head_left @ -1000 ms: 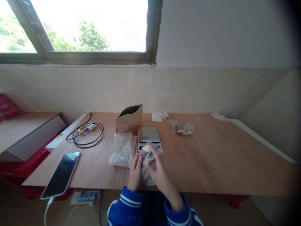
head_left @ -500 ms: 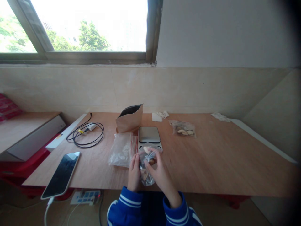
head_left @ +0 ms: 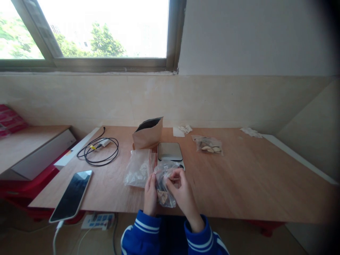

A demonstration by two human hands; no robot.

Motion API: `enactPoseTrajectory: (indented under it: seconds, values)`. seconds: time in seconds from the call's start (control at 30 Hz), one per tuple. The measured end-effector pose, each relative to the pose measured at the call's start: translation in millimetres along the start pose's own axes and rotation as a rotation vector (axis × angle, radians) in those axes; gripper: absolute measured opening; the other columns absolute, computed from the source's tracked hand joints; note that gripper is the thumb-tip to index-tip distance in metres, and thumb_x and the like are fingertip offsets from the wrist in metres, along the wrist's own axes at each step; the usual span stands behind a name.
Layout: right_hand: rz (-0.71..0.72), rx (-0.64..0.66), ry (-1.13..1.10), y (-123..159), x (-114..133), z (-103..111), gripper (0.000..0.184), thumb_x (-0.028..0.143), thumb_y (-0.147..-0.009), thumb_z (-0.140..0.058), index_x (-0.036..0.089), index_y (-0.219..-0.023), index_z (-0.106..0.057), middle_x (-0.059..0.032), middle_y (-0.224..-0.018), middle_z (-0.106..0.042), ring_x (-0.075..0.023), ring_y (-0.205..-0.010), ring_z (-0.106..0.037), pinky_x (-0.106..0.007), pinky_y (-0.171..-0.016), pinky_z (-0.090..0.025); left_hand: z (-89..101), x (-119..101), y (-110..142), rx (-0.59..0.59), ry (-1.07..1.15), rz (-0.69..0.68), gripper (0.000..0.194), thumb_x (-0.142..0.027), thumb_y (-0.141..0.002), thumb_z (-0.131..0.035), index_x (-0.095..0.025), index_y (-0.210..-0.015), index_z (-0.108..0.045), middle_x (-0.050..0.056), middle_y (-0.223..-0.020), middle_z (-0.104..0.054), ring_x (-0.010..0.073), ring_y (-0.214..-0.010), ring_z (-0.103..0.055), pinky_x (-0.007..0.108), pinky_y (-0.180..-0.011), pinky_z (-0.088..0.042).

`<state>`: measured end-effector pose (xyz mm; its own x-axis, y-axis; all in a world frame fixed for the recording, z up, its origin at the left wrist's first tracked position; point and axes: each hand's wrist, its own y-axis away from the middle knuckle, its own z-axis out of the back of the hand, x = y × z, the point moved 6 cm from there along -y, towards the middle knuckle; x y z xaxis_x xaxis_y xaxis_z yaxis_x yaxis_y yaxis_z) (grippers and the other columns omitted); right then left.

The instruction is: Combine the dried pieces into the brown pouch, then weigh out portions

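Two hands (head_left: 150, 194) (head_left: 183, 191) over wooden table (head_left: 239, 184) (bright window (head_left: 111, 32) beyond).

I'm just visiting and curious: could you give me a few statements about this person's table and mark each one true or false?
1. The person's left grip and right grip are on the same clear bag. True.
2. The brown pouch is folded shut. False: the brown pouch stands with its mouth open.
3. A white cable is plugged into the phone. True.
4. The bag of pale pieces lies on the scale. False: the bag of pale pieces lies on the table, to the right of the scale.
5. The phone is propped upright. False: the phone lies flat, screen up.
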<state>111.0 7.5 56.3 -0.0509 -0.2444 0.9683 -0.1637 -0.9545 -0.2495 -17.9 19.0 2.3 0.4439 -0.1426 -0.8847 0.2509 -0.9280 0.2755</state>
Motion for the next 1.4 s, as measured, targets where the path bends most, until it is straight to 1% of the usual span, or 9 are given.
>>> enactPoseTrajectory:
  seconds: [0.13, 0.23, 0.37, 0.57, 0.7, 0.87, 1.0, 1.2, 1.4]
  values:
    - [0.005, -0.020, -0.076, 0, 1, -3, 0.033, 0.030, -0.077, -0.064, 0.023, -0.104, -0.046, -0.0035, -0.095, -0.059, -0.0168, -0.084, -0.061, -0.030, -0.074, -0.052, 8.9, 7, -6, -0.033, 0.030, -0.004, 0.026, -0.038, -0.077, -0.063, -0.018, -0.092, -0.067, 0.006, -0.102, -0.070, 0.0223, -0.104, -0.061, 0.032, -0.094, -0.046]
    - [0.008, 0.043, -0.103, 0, 3, -8, 0.039, 0.029, -0.079, -0.061, 0.023, -0.115, -0.046, -0.0056, -0.104, -0.059, -0.0177, -0.090, -0.062, -0.032, -0.079, -0.053, 13.9, 12, -11, -0.020, 0.075, -0.017, 0.033, -0.041, -0.075, -0.064, -0.016, -0.096, -0.066, 0.007, -0.102, -0.070, 0.0226, -0.101, -0.062, 0.034, -0.092, -0.046]
    - [0.011, 0.125, -0.078, 1, 6, -12, 0.032, 0.027, -0.080, -0.057, 0.023, -0.111, -0.053, -0.0071, -0.111, -0.058, -0.0191, -0.096, -0.061, -0.033, -0.085, -0.052, 14.9, 15, -16, 0.040, 0.105, -0.030, 0.041, -0.046, -0.075, -0.062, -0.014, -0.100, -0.065, 0.009, -0.101, -0.070, 0.0235, -0.098, -0.063, 0.037, -0.092, -0.046]
    - [-0.075, 0.247, -0.177, 4, 2, -15, 0.033, 0.023, -0.074, -0.064, 0.025, -0.102, -0.047, -0.0026, -0.098, -0.062, -0.0172, -0.085, -0.065, -0.030, -0.075, -0.053, 13.8, 11, -17, 0.060, 0.086, -0.035, 0.039, -0.045, -0.075, -0.061, -0.013, -0.097, -0.065, 0.009, -0.101, -0.070, 0.0228, -0.098, -0.062, 0.036, -0.092, -0.045]
    - [-0.107, 0.237, -0.206, 3, -3, -13, 0.029, 0.022, -0.072, -0.066, 0.024, -0.092, -0.046, 0.0006, -0.089, -0.062, -0.0159, -0.081, -0.065, -0.027, -0.070, -0.053, 14.3, 7, -15, 0.051, 0.026, -0.023, 0.035, -0.044, -0.074, -0.063, -0.015, -0.093, -0.067, 0.008, -0.100, -0.070, 0.0225, -0.099, -0.061, 0.034, -0.092, -0.044]
    - [-0.091, 0.257, -0.157, -1, -5, -15, 0.044, 0.020, -0.073, -0.065, 0.024, -0.113, -0.048, -0.0040, -0.103, -0.063, -0.0187, -0.094, -0.063, -0.030, -0.078, -0.052, 18.1, 9, -22, 0.063, 0.050, -0.019, 0.034, -0.042, -0.075, -0.063, -0.013, -0.093, -0.067, 0.009, -0.099, -0.069, 0.0218, -0.099, -0.061, 0.034, -0.094, -0.042]
    - [-0.087, 0.386, -0.087, -3, -2, -24, 0.038, 0.023, -0.075, -0.063, 0.023, -0.112, -0.055, -0.0052, -0.111, -0.061, -0.0194, -0.095, -0.063, -0.033, -0.082, -0.051, 24.0, 9, -28, 0.060, 0.065, 0.003, 0.035, -0.040, -0.073, -0.065, -0.013, -0.094, -0.067, 0.009, -0.099, -0.069, 0.0225, -0.101, -0.060, 0.034, -0.094, -0.041]
    - [-0.041, 0.518, -0.003, -19, 11, -39, 0.036, 0.024, -0.077, -0.063, 0.024, -0.111, -0.051, -0.0038, -0.111, -0.057, -0.0183, -0.102, -0.058, -0.031, -0.086, -0.048, 28.2, -10, -35, 0.023, 0.087, -0.031, 0.036, -0.040, -0.071, -0.067, -0.011, -0.091, -0.067, 0.009, -0.094, -0.069, 0.0231, -0.095, -0.061, 0.034, -0.089, -0.044]
    - [0.047, 0.425, 0.092, -54, 16, -62, 0.024, 0.033, -0.078, -0.063, 0.022, -0.093, -0.049, -0.0013, -0.093, -0.057, -0.0176, -0.091, -0.058, -0.032, -0.085, -0.046, 24.2, -36, -54, 0.047, 0.106, -0.087, 0.029, -0.038, -0.074, -0.063, -0.012, -0.086, -0.066, 0.007, -0.085, -0.068, 0.0192, -0.083, -0.062, 0.031, -0.080, -0.046]
